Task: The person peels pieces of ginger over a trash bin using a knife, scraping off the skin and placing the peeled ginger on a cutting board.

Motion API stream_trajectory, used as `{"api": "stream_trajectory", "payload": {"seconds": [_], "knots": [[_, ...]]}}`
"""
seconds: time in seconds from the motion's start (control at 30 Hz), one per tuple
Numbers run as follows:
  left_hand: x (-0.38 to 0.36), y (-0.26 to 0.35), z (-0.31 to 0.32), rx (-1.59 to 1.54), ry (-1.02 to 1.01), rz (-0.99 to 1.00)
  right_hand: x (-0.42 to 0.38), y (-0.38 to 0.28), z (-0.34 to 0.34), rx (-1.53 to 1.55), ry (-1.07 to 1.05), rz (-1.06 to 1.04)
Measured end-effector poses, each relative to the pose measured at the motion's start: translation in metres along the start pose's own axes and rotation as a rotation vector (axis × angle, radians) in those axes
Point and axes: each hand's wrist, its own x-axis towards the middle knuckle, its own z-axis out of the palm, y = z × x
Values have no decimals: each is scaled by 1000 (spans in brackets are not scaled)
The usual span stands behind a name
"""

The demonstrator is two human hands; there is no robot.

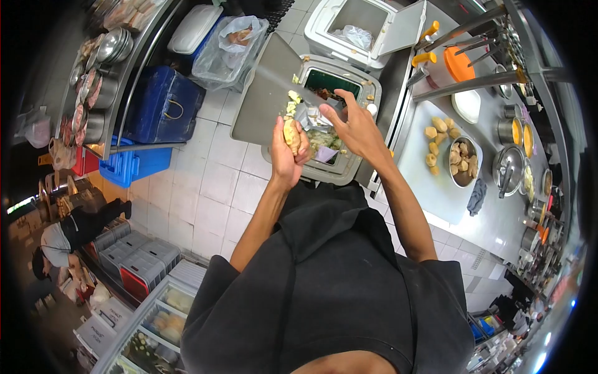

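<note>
My left hand (290, 154) is closed around a knobbly root piece (290, 133), yellow where peeled and brown where skin remains. It looks like ginger, though I cannot be sure. Yellow scraps (293, 98) show just beyond it. My right hand (359, 128) has its thumb and forefinger around a knife (283, 83), whose blade is smeared by motion and points left; its handle is mostly hidden. Below both hands stands an open bin (371, 93) holding peelings and other waste. Its grey lid (261, 103) is tilted back on the left.
On the right counter, a white cutting board (430, 193) bears several yellow pieces (433, 146) and a metal bowl (464, 163) of similar roots. A dark cloth (477, 197) lies nearby. Another white bin (346, 31), a blue box (165, 103) and a bent-over person (59, 240) are around.
</note>
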Motion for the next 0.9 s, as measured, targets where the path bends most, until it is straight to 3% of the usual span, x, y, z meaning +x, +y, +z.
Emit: {"api": "stream_trajectory", "payload": {"seconds": [0.1,0.17,0.2,0.27,0.3,0.53,0.6,0.63,0.7,0.83,0.9], "knots": [[3,-4,3,-44,32,-12,-10,6,6,-17,51,-136],[5,-5,6,3,91,-20,-22,6,11,-25,103,-454],[7,-7,8,5,88,-24,-31,0,9,-25,106,-451],[10,-10,13,5,161,-78,-45,-18,2,-144,-152,-383],[9,-13,10,-35,49,-92,-45,-13,7,-189,-155,-401],[26,-41,-18,120,80,98,-45,-7,11,-210,-176,-427],[16,-50,-22,905,23,560,-47,-4,16,-198,-141,-463],[18,-50,-24,906,24,560,-47,-4,16,-196,-141,-464],[25,-47,-29,99,-54,133,-47,-7,14,-230,-183,-426],[33,-58,-34,414,59,201,-45,-12,10,-254,-255,-370],[36,-58,-38,650,36,344,-41,-4,15,-169,-181,-457]]}}
